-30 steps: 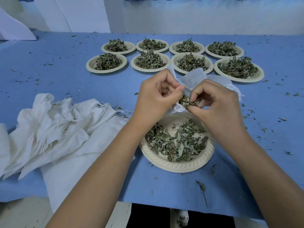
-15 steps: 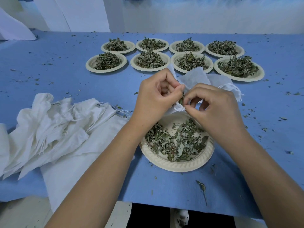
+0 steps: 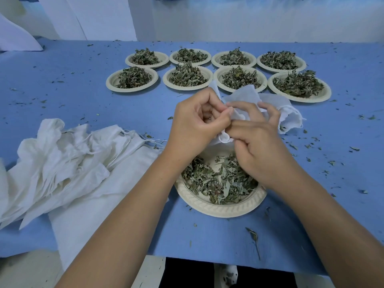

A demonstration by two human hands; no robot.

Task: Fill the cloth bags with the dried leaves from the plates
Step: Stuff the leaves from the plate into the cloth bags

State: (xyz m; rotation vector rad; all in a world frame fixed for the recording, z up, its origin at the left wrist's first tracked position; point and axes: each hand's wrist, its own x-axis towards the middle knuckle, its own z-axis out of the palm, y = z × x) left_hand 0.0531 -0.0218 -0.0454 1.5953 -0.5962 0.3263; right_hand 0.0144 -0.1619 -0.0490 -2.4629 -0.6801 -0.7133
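Hovering above the plate (image 3: 220,210), left hand (image 3: 195,125) and right hand (image 3: 261,148) fingers both pinch the cloth bag (image 3: 291,119).

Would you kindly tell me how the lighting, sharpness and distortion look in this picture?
Head view: soft, even light, no glare; faint shadow under the near plate; left hand, right hand and cloth bag show no motion blur; the wide lens enlarges the forearms at the bottom.
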